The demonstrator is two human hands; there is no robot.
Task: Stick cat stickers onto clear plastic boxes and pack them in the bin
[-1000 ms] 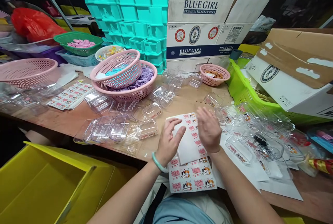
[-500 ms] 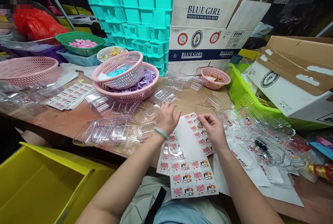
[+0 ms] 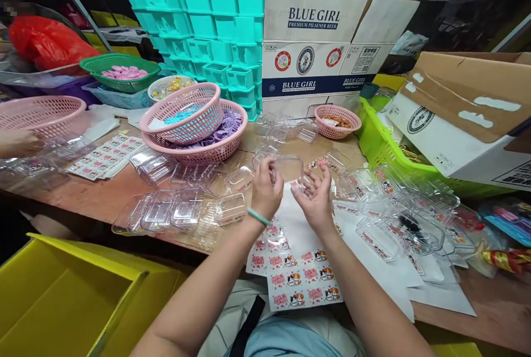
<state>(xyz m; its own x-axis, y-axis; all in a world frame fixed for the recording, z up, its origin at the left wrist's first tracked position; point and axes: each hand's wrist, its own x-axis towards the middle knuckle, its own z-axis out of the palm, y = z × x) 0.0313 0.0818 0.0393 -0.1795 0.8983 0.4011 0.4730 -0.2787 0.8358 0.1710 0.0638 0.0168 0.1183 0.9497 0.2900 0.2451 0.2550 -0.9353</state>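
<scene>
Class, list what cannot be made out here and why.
Head view:
1. Whether the right hand touches the clear container in the left hand: blurred, too small.
2. Part of the sticker sheet: under white paper.
3. Much inside the lime-green basket: behind the tilted carton.
4. The arm beyond another person's hand: cut off by the left edge.

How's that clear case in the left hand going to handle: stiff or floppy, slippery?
The clear case should be light, since its see-through walls look thin. It's probably fairly stiff, showing a squared outline beyond the left hand. Its smooth, shiny plastic might slip.
</scene>
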